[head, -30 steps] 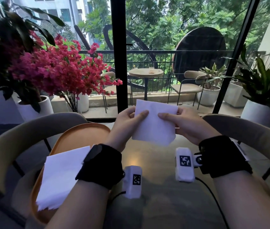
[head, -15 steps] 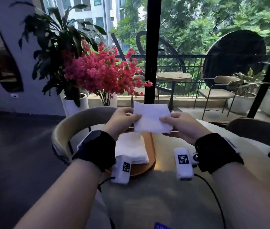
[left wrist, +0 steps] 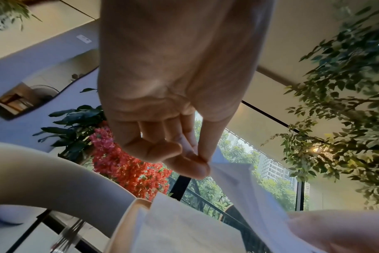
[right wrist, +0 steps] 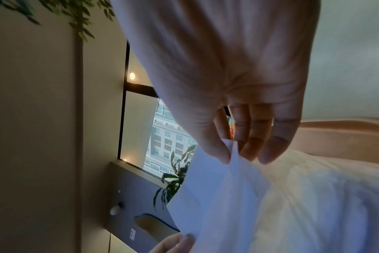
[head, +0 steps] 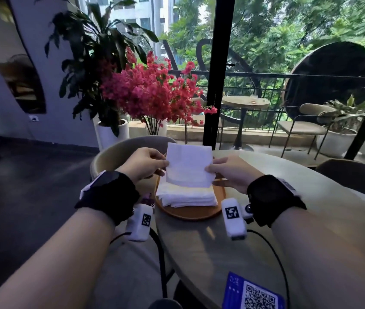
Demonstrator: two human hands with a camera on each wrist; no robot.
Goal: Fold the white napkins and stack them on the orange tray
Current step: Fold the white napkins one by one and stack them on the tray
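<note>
Both forearms reach toward 12 o'clock, wrists in black bands; left hand (head: 142, 164) at 11 and right hand (head: 233, 171) at 1 each pinch a napkin (head: 189, 166) edge between thumb and fingers

The held napkin (head: 189, 167) hides the orange tray (head: 190, 214) toward 12 o'clock; the blue card (head: 253, 293), at 6 o'clock, seems cut off.
</note>
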